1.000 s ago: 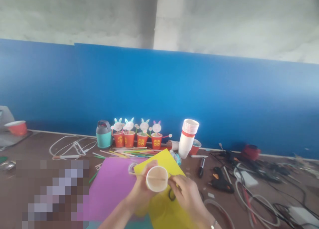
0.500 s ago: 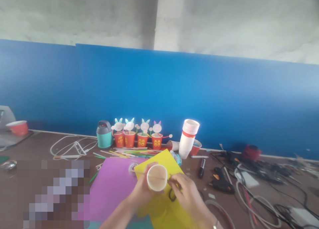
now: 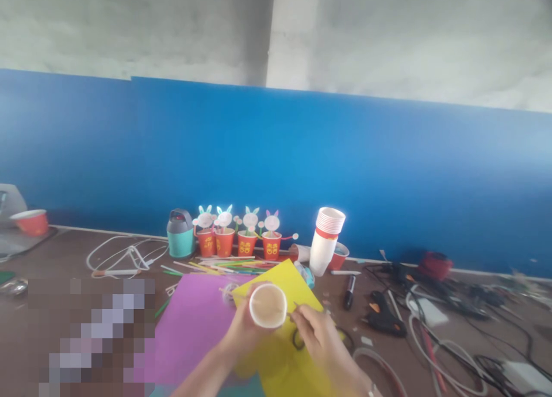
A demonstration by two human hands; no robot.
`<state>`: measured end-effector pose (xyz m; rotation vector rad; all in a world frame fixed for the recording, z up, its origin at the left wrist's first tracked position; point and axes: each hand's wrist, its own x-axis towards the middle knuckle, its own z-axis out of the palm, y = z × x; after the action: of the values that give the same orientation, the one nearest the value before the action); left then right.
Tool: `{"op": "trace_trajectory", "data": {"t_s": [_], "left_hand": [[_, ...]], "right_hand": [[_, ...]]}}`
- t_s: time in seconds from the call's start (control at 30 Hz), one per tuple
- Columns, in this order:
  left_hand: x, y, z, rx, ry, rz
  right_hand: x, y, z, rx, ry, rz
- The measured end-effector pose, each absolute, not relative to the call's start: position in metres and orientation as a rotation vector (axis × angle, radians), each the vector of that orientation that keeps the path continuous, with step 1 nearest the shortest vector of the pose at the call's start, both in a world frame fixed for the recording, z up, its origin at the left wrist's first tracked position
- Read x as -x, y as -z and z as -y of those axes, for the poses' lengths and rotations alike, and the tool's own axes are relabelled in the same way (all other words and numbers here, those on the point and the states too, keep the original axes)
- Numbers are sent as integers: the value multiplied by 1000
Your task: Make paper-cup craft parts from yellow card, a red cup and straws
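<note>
My left hand is wrapped around a white-lined paper cup, its open mouth tilted up toward me. A thin straw-like stick pokes out at the cup's left side, and a faint line runs across inside the cup. Beside the cup's right wall, my right hand is closed in a pinch at a thin stick end; blur hides exactly what the fingertips grip. Below both hands lie yellow paper and purple paper. A dark ring like a scissors handle shows beside the right hand.
Red cups with rabbit figures line the back, near a teal container. Coloured straws lie before them. A tall cup stack stands right of centre. A marker, glue gun and tangled cables lie right.
The cup has shifted slightly left and up in my left hand, and the stick sticks out farther on the left. My right hand stays close to the cup's right side.
</note>
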<state>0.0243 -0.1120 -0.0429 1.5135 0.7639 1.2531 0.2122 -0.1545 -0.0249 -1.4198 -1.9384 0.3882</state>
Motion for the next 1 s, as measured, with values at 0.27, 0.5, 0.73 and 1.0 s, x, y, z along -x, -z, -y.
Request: {"op": "trace_trajectory", "data": {"t_s": [0.27, 0.5, 0.73, 1.0], "left_hand": [[-25, 44, 111, -1512, -1279, -781], [-24, 43, 111, -1522, -1283, -778], [-23, 44, 112, -1540, -1276, -789], [-24, 36, 115, -1528, -1288, -816]], "right_hand": [[-214, 24, 153, 1341, -334, 1901], [-215, 25, 152, 1336, -333, 1873], [-215, 22, 153, 1382, -325, 1844], [-216, 25, 152, 1360, -272, 1897]]}}
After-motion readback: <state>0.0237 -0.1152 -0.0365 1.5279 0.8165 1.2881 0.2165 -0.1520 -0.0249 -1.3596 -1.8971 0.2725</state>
